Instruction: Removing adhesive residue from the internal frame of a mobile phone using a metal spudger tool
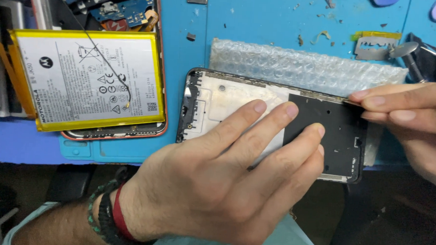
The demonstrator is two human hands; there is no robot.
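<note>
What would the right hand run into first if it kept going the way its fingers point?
The right hand points leftward along the top edge of the phone frame. It would probably first meet the left hand's fingertips, pressed on the black panel; how high each sits is hard to judge.

A left hand point(235, 182) is pressing flat on an opened phone frame point(214, 100) lying on bubble wrap point(289, 62), while the right hand point(414, 116) is pinching a thin blade at the frame's upper edge. A yellow-edged battery point(87, 77) is resting nearby.
</note>
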